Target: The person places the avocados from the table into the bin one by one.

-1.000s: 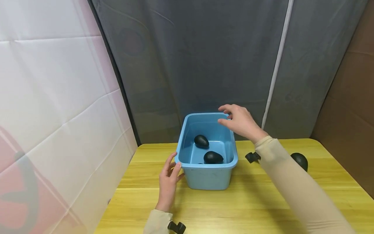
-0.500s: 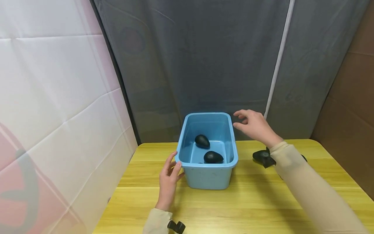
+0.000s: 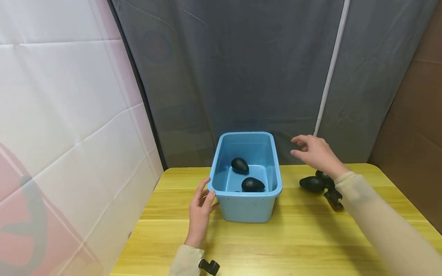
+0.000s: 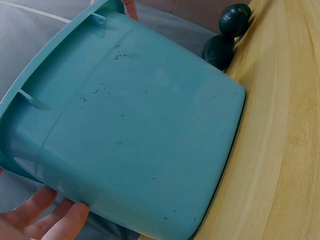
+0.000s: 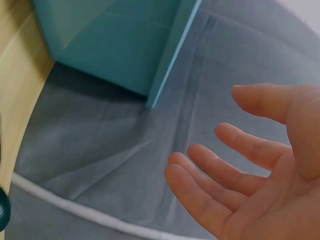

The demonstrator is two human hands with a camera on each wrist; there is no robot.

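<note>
Head view: your right hand has pulled back off the blue tub toward right of centre, fingers loosely spread, holding nothing. That uncovers a dark avocado on the yellow table, just below the hand. Two more lie inside the tub. Your left hand stays flat against the tub's lower-left corner.

Left wrist view: fingertips press the tub wall, lower left.

Right wrist view: empty palm, fingers relaxed and apart.

Two bare hands, long beige sleeves reaching the wrists, small black camera mounts strapped there (one per wrist)
</note>
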